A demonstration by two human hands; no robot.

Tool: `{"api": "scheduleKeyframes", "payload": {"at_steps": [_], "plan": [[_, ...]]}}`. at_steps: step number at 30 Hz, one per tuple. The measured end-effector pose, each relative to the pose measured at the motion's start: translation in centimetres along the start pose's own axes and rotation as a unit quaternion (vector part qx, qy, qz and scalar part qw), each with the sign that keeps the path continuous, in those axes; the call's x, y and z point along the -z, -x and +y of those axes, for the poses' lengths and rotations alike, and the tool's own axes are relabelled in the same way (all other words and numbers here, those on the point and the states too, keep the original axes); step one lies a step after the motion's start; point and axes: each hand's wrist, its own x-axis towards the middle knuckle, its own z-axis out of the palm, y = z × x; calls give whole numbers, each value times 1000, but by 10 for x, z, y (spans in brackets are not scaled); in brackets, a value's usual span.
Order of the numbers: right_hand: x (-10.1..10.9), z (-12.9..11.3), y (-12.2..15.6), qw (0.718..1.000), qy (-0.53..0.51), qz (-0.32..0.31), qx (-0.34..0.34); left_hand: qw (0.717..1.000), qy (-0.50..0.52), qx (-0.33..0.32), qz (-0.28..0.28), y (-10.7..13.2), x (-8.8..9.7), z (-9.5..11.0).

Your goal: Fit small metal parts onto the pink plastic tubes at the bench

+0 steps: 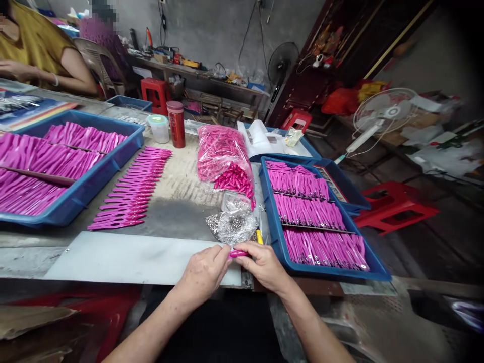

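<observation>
My left hand (204, 272) and my right hand (264, 264) meet at the table's near edge, both pinched on one small pink plastic piece (238, 253). Just beyond them lies a crumpled clear bag of small metal parts (232, 227). A clear bag of pink pieces (223, 156) spills open behind that. To the right, a blue tray (274, 227) holds three rows of pink parts (308, 212). A row of loose pink parts (132, 191) lies fanned out on the table at left.
A larger blue tray (86, 186) of pink parts sits at far left. A red flask (176, 123) and a lidded cup (159, 128) stand further back. Another person's arm (71, 70) rests at the top left. Red stools (393, 206) and a floor fan (381, 113) stand at right.
</observation>
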Motion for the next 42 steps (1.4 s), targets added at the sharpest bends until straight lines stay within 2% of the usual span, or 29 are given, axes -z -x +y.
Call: {"api": "scheduleKeyframes", "payload": {"at_steps": [9, 21, 29, 36, 42], "plan": [[1, -2, -1, 1000, -10, -10, 5, 999, -3, -12, -34, -1, 4, 0], [1, 0, 0, 999, -21, -24, 17, 999, -5, -21, -47, 0, 3, -1], [0, 2, -2, 999, -14, -25, 15, 999, 6, -20, -31, -1, 3, -2], [-1, 4, -5, 998, 45, -33, 5, 1000, 7, -11, -17, -1, -1, -6], [11, 7, -12, 997, 78, -19, -7, 1000, -10, 8, 11, 4, -10, -19]]}}
